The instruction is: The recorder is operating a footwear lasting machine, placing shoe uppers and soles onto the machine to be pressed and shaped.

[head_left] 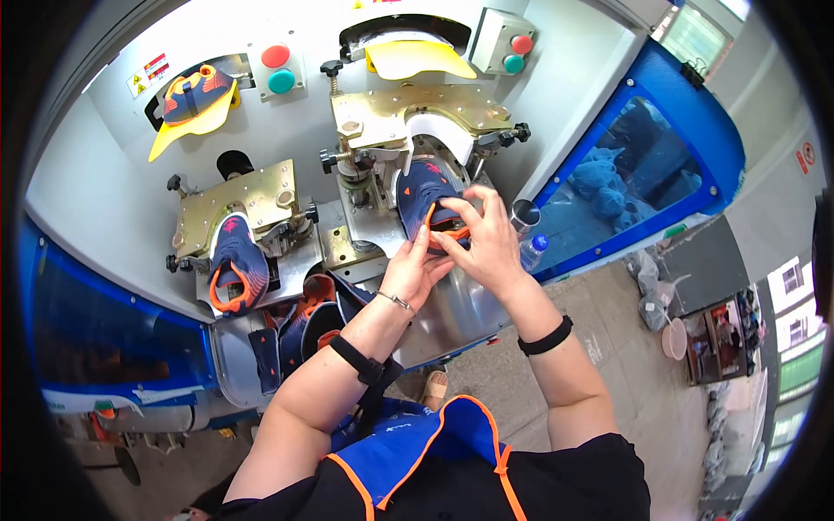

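Navy knit with orange trim, that was the shoe upper (427,198) sitting on the right-hand station of the machine, pulled over a form under the brass-coloured clamp plate (408,113). Both hands were on it. The right hand (488,241) had its fingers curled over the orange collar edge, pinching it, and the left hand (415,265) had its fingertips pressed up against the same rim from below, so neither grip was open, both closed down on fabric.

Judging by the look, the thing would handle soft and floppy, very light, not slippery at all and not fragile, but easy to skew out of line. The collar rim seemed like the sensible place to hold, since the orange binding looked a bit firmer than the knit.

Its long axis ran roughly up and down in the picture, opening toward the person; the toe probably pointed away into the machine, though the clamp hid that part.

A second navy and orange upper (233,265) sat on the left station, and more of them lay in a heap (313,317) just below, between the stations.
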`<state>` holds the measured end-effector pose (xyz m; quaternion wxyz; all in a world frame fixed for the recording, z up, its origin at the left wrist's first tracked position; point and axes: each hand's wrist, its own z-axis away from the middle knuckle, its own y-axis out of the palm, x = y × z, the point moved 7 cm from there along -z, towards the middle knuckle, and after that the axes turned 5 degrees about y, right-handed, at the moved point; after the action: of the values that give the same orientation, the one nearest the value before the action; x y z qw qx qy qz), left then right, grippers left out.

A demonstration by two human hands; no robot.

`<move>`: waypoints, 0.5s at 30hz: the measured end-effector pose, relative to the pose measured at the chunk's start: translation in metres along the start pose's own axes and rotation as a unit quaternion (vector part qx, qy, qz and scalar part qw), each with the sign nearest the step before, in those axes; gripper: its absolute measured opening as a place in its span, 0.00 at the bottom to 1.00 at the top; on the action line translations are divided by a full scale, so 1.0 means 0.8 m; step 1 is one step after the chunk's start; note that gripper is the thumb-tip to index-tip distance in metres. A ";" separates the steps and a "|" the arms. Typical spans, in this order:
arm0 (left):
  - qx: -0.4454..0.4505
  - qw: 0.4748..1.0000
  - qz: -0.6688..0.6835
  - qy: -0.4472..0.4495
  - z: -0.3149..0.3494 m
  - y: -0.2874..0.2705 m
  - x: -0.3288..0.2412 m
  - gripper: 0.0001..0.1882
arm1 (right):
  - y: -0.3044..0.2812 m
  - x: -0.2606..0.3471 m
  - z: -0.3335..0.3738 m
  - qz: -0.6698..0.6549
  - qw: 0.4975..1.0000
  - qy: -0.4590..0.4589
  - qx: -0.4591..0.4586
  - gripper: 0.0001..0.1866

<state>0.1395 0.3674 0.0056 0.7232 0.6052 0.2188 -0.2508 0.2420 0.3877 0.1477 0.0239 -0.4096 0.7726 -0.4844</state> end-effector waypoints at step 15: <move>-0.092 0.991 -0.088 0.034 -0.016 -0.005 0.002 0.27 | 0.060 -0.038 -0.029 -0.105 0.994 -0.035 0.019 0.19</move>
<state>0.1376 0.3793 -0.0007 0.7430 0.5230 0.3176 -0.2712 0.2231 0.4337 0.1121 0.0076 -0.5051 0.7147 -0.4838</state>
